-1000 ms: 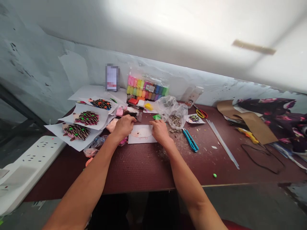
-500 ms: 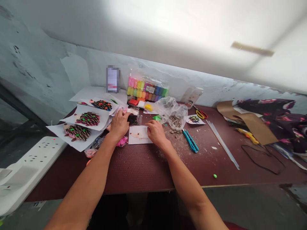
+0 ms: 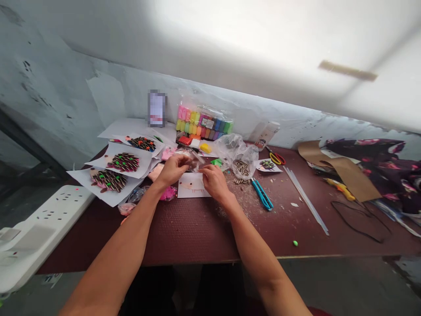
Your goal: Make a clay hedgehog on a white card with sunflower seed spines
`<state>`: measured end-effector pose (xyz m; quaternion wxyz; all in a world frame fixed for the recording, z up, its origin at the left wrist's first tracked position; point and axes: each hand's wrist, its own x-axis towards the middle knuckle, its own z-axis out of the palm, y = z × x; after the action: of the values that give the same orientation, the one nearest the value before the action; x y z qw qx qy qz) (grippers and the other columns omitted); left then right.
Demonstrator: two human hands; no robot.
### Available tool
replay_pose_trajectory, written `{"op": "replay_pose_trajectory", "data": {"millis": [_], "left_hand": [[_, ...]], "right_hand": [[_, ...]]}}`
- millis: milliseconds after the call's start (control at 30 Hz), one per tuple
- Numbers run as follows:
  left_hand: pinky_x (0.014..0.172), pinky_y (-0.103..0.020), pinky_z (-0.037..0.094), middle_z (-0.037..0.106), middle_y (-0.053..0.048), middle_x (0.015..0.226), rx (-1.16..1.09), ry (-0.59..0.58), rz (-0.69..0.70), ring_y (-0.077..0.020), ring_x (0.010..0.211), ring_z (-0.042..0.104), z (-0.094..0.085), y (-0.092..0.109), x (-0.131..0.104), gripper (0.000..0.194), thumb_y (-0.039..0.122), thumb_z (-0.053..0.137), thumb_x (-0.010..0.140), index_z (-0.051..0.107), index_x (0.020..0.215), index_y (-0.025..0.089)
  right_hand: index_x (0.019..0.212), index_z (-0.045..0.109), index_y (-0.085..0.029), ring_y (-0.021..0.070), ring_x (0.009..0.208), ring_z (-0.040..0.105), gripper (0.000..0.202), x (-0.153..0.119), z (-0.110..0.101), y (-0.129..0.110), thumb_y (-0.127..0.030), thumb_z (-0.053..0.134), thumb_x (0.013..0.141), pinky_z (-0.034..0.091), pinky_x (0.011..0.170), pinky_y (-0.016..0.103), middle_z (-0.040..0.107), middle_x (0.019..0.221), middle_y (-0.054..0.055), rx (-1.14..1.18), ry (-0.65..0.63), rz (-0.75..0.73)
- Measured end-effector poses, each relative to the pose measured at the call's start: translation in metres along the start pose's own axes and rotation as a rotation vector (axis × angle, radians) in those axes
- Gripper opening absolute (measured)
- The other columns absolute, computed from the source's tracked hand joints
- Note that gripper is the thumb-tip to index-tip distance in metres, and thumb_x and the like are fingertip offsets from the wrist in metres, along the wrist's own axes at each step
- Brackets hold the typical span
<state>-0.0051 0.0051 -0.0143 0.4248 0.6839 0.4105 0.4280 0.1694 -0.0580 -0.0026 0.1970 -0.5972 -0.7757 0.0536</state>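
Observation:
My left hand (image 3: pixel 174 170) is closed, its fingertips pinching a clear plastic packet (image 3: pixel 195 161) just above the drawing paper. The packet's contents are mostly hidden by the fingers. My right hand (image 3: pixel 214 181) rests over the right side of the paper with fingers curled and pressed together; what they hold, if anything, is hidden. Between the hands lies a small white sheet (image 3: pixel 190 186) with a hedgehog outline, a dark eye and short legs. Pink clay in plastic (image 3: pixel 168 194) sits beside my left wrist.
Finished seed hedgehogs on paper (image 3: pixel 123 162) lie left, near a white power strip (image 3: pixel 49 224). Behind stand colourful clay packs (image 3: pixel 204 123). To the right are a bag of striped seeds (image 3: pixel 241 166), a blue cutter (image 3: pixel 262 194), scissors (image 3: pixel 276 157), glue sticks (image 3: pixel 305 199) and a glue gun (image 3: pixel 342 188).
My left hand has moved right, from the packet with black contents towards my right hand, and plastic now shows at its fingertips. My right hand has hardly moved.

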Motion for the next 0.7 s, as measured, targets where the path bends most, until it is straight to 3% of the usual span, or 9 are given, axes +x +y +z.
{"op": "replay_pose_trajectory", "data": {"millis": [33, 133, 300, 467, 600, 700], "left_hand": [[0.075, -0.03, 0.053, 0.068, -0.004, 0.084, -0.018, -0.06, -0.04, -0.0177, 0.078, 0.065, 0.002, -0.003, 0.0, 0.021, 0.027, 0.061, 0.073, 0.065, 0.088, 0.013], [0.071, -0.03, 0.052, 0.069, -0.004, 0.075, 0.045, -0.098, -0.106, -0.0181, 0.072, 0.063, 0.002, -0.011, 0.001, 0.018, 0.031, 0.059, 0.073, 0.064, 0.078, 0.015], [0.079, -0.032, 0.05, 0.071, -0.007, 0.088, 0.276, 0.039, -0.089, -0.0203, 0.083, 0.064, -0.003, -0.018, 0.005, 0.016, 0.025, 0.051, 0.077, 0.061, 0.085, 0.016], [0.085, -0.036, 0.05, 0.071, -0.009, 0.095, 0.345, 0.105, -0.09, -0.0215, 0.089, 0.064, -0.006, -0.019, 0.009, 0.016, 0.021, 0.046, 0.081, 0.06, 0.088, 0.017], [0.079, -0.034, 0.053, 0.07, -0.006, 0.085, 0.249, 0.148, -0.048, -0.0195, 0.08, 0.064, -0.007, -0.009, 0.005, 0.016, 0.029, 0.054, 0.081, 0.062, 0.086, 0.016], [0.06, -0.029, 0.054, 0.068, -0.004, 0.077, 0.004, 0.046, -0.124, -0.0149, 0.061, 0.062, -0.005, 0.003, -0.002, 0.026, 0.038, 0.058, 0.081, 0.063, 0.09, 0.015]], "right_hand": [[0.112, 0.073, -0.019, 0.022, 0.107, 0.053, 0.036, 0.0, -0.001, 0.001, -0.009, 0.046, 0.091, 0.04, 0.098, 0.034, 0.067, 0.115, 0.009, 0.0, 0.006, 0.006], [0.112, 0.073, -0.019, 0.0212, 0.107, 0.054, 0.037, 0.0, -0.003, 0.004, -0.008, 0.044, 0.092, 0.04, 0.098, 0.033, 0.067, 0.115, 0.009, 0.004, 0.028, 0.012], [0.113, 0.073, -0.017, 0.022, 0.109, 0.053, 0.035, -0.001, -0.002, 0.004, -0.009, 0.045, 0.092, 0.041, 0.098, 0.033, 0.067, 0.116, 0.01, -0.011, 0.023, 0.023], [0.112, 0.073, -0.019, 0.0223, 0.108, 0.053, 0.035, -0.002, -0.002, 0.001, -0.01, 0.046, 0.091, 0.041, 0.098, 0.034, 0.067, 0.116, 0.01, -0.014, 0.003, 0.027], [0.11, 0.073, -0.018, 0.0218, 0.109, 0.054, 0.034, -0.002, -0.003, -0.001, -0.01, 0.046, 0.091, 0.042, 0.097, 0.034, 0.067, 0.116, 0.01, 0.005, 0.013, 0.033], [0.101, 0.073, -0.018, 0.0196, 0.1, 0.059, 0.025, 0.0, -0.001, 0.0, -0.016, 0.049, 0.091, 0.044, 0.091, 0.032, 0.069, 0.107, 0.009, 0.141, 0.106, 0.068]]}}
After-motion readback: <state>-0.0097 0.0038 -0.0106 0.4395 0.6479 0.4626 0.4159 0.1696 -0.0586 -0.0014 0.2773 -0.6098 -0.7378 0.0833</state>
